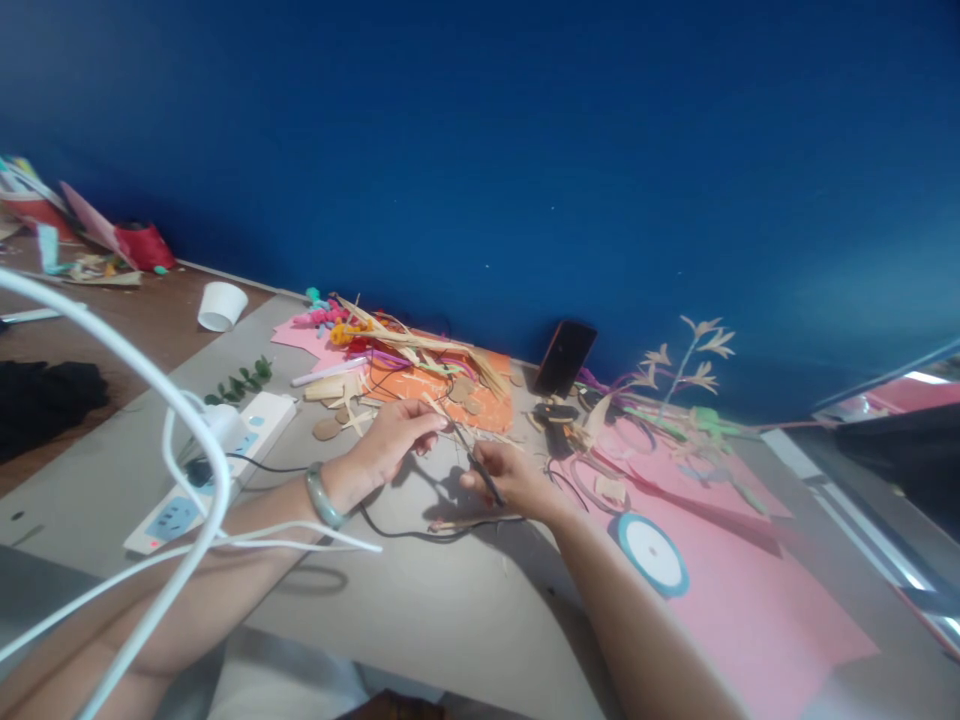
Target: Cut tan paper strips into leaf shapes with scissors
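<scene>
My right hand grips a pair of scissors with dark handles, its blades pointing up and left. My left hand, with a pale green bangle on the wrist, is closed in a pinch near the scissors' tips. A thin straw-coloured strip sticks up by its fingertips; the pinched part is hidden. Just beyond both hands lies an orange sheet with round tan discs on it. Long dry straw-coloured strips are heaped across its far side.
A power strip and looping white cables are at the left, near a white cup. A dark phone leans against the blue wall. On the right are pink sheets, a blue-rimmed tape roll and a straw-flower stem.
</scene>
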`<action>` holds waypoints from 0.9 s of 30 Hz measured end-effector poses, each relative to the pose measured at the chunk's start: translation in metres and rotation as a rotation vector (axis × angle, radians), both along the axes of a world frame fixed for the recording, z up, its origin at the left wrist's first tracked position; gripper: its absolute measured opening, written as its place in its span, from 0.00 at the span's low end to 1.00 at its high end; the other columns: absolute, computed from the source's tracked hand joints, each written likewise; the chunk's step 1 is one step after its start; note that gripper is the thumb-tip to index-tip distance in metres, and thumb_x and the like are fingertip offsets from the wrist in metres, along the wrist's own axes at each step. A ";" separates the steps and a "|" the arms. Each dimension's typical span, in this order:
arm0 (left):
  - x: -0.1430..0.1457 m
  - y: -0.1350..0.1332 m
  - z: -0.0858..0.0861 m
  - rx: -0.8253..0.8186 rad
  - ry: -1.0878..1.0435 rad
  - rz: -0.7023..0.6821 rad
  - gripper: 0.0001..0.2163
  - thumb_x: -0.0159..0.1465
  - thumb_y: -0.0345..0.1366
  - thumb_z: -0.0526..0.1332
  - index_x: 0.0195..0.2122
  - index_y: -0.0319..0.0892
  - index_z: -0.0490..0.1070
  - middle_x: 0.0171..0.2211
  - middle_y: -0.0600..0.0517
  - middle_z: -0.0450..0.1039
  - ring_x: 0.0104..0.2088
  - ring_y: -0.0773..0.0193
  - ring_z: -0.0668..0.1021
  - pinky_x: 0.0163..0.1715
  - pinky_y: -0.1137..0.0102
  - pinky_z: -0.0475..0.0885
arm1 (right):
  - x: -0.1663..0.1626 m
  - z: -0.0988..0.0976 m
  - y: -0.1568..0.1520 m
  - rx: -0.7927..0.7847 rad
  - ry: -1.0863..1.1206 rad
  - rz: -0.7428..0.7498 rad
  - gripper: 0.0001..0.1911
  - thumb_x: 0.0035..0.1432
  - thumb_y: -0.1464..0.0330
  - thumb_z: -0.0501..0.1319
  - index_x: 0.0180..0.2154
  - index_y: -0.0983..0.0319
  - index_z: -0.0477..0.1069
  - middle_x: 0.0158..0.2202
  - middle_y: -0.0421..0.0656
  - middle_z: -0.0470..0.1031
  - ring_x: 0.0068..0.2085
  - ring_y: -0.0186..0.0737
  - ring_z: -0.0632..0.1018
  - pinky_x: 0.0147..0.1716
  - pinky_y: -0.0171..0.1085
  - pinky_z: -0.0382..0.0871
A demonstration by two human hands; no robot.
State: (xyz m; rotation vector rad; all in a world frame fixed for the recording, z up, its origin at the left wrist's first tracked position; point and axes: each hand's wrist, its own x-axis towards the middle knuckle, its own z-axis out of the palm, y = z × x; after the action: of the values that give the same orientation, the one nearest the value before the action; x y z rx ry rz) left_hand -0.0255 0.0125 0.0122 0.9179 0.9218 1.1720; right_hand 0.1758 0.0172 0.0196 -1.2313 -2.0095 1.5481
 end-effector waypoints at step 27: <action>-0.003 -0.003 0.003 0.231 0.323 -0.076 0.11 0.60 0.39 0.55 0.27 0.39 0.73 0.19 0.53 0.69 0.21 0.69 0.70 0.23 0.75 0.63 | 0.002 0.004 0.001 0.006 0.008 0.028 0.25 0.46 0.50 0.66 0.25 0.60 0.57 0.18 0.34 0.66 0.20 0.30 0.64 0.20 0.30 0.54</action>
State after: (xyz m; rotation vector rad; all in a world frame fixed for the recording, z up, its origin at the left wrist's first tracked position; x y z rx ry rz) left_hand -0.0284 0.0093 0.0151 1.3464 1.0108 1.0986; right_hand 0.1778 0.0182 0.0235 -1.1973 -2.0330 1.5571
